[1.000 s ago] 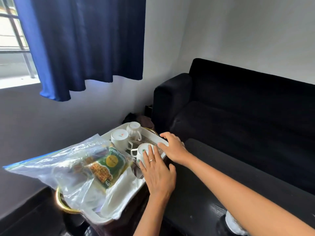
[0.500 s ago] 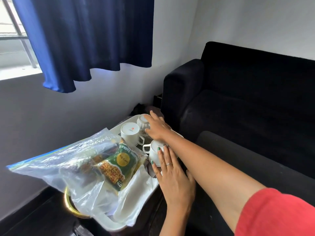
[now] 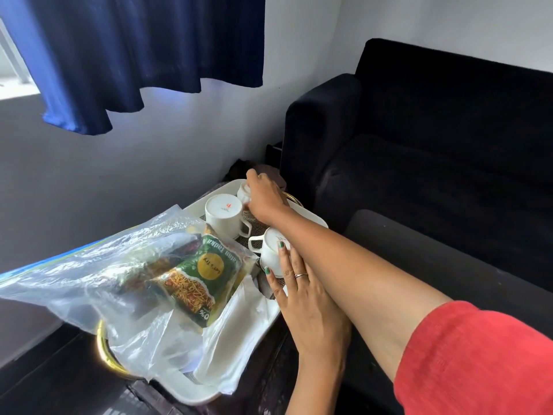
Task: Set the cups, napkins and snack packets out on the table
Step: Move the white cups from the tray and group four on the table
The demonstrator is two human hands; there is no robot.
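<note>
Nothing had been set out yet, by the look of it: every task item sat on the white tray [image 3: 311, 215], which rested on a dark surface [image 3: 74, 381]. Three white cups stood upside down at the tray's far end. The right hand [image 3: 264, 197], arm reaching across the body, was curled over the farthest cup [image 3: 243, 191] at the tray's back corner, fingers wrapped on it; whether the cup had left the tray could not be told. The left hand [image 3: 299, 292] lay at the tray's near-right edge, fingers straight and resting against the nearest cup [image 3: 269, 250], steadying rather than gripping. The middle cup [image 3: 223, 215] stood untouched, between the other two and toward the tray's left side. A clear plastic bag [image 3: 98, 265] covered the tray's near-left half, with a green snack packet [image 3: 199, 274] and other packets still inside. White material under the bag may have been the napkins, not certain. Judged: task barely begun; cups, napkins and packets all remained to place.
</note>
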